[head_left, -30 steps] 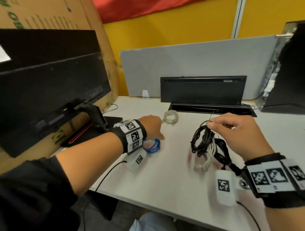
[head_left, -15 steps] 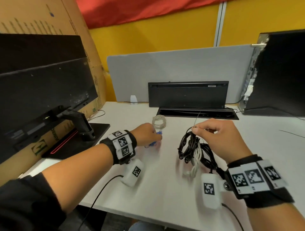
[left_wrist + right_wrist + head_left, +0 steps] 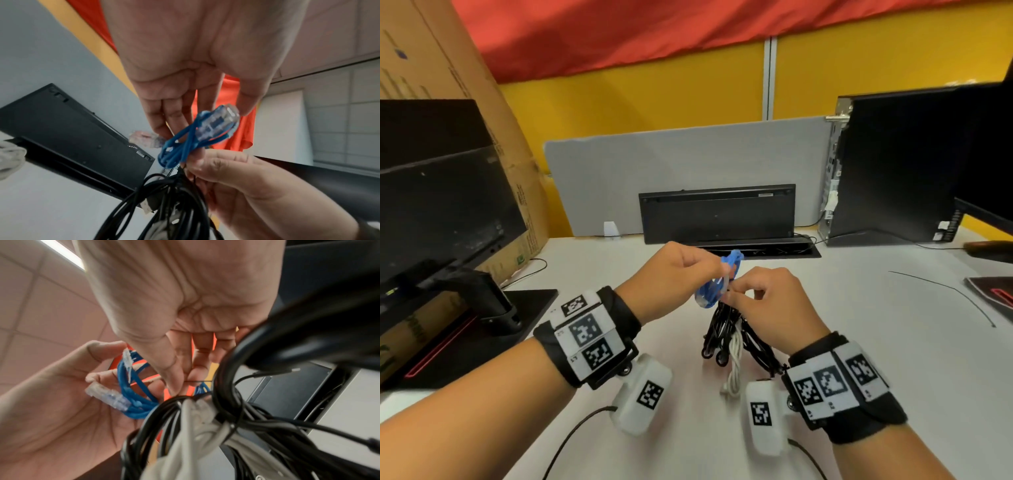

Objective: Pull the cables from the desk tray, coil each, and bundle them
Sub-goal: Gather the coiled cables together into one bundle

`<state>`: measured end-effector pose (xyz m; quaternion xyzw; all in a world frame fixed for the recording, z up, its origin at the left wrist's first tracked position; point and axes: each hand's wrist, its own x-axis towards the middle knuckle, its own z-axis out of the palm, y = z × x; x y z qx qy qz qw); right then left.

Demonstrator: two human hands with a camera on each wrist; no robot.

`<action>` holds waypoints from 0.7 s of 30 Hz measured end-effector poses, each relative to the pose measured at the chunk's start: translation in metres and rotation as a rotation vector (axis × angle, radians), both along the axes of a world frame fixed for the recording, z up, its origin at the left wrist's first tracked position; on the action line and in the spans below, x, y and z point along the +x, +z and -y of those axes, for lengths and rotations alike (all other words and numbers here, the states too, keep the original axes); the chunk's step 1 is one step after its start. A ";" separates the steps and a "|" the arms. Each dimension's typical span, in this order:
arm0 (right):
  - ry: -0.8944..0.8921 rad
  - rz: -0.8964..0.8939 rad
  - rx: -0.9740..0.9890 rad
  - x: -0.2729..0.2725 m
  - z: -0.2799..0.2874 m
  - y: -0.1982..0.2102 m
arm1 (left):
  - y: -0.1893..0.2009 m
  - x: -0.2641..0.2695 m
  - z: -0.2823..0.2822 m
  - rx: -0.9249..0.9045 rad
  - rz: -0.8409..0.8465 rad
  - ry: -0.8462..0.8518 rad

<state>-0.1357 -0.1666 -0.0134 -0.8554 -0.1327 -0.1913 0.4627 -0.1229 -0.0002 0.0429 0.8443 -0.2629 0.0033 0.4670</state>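
My left hand [image 3: 714, 270] holds a small coiled blue network cable [image 3: 717, 284] with clear plugs above the desk's middle. In the left wrist view the blue cable [image 3: 185, 146] lies between thumb and fingers. My right hand [image 3: 736, 291] pinches the top of a bundle of black cables [image 3: 726, 329] with a white cable [image 3: 734, 370] in it; the bundle hangs down to the desk. The blue coil touches the right fingertips at the bundle's top. The right wrist view shows the blue cable [image 3: 131, 395] beside the black cables [image 3: 226, 402]. The desk tray [image 3: 756, 251] lies behind, its lid upright.
A monitor on its stand [image 3: 441, 205] and a cardboard box [image 3: 448, 68] fill the left side. A grey divider [image 3: 688, 161] runs along the back. A black PC tower [image 3: 893, 164] stands at the right, with a thin black wire [image 3: 945, 291] lying on the white desk.
My left hand lifted the blue cable off the desk and brought it right to the bundle. My right hand raised the bundle a little towards the middle.
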 end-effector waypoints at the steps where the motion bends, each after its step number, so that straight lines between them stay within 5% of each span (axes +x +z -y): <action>1: -0.004 0.000 -0.009 -0.001 -0.001 0.000 | 0.002 -0.003 0.001 0.025 -0.006 -0.010; 11: -0.015 -0.026 -0.094 -0.003 0.004 0.003 | -0.006 0.002 0.000 0.199 0.017 -0.002; 21: 0.024 -0.054 -0.129 -0.001 0.005 0.007 | -0.010 0.004 0.005 0.150 0.147 0.102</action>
